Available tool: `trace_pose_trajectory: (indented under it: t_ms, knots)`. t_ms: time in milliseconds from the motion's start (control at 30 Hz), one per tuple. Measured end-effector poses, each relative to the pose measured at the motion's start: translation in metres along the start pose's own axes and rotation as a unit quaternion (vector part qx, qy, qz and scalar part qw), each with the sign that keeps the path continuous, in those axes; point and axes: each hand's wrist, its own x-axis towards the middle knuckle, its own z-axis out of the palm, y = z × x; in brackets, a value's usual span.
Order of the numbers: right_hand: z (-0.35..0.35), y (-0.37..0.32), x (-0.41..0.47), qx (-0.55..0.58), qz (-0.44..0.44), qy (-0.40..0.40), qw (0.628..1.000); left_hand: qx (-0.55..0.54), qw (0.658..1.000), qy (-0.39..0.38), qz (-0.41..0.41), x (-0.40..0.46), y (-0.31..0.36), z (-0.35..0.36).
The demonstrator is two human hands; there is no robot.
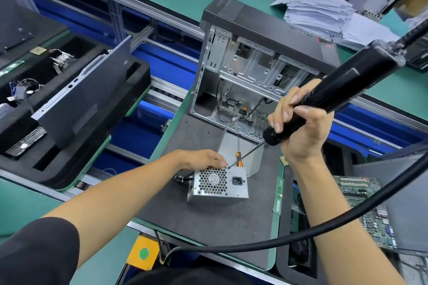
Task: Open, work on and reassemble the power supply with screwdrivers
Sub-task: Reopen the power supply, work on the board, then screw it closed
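Right hand (298, 122) curled tight around a black electric driver (328, 97), bit tip on the PSU's (220, 183) top edge | left hand (203, 159) rested on that edge, fingers bent over it | PSU sat on a grey mat (208, 215) | open PC case (250, 71) stood behind the PSU | orange screwdriver (238, 157) lay just behind it.
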Motion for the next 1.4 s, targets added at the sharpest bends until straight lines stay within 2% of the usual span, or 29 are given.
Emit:
trace_pose_trajectory:
  t_ms: [167,700,1400]
  knots:
    - [-0.001,0.004,0.000,0.002,0.005,-0.004,1.000,-0.024,0.999,0.025,-0.023,0.002,-0.003,0.001]
    - [-0.006,0.011,0.003,0.007,-0.002,0.001,1.000,-0.023,0.999,0.028,-0.029,0.003,0.000,0.001]
    - [-0.010,0.023,0.003,-0.016,0.011,0.020,1.000,-0.009,1.000,0.004,-0.023,0.006,-0.005,0.000]
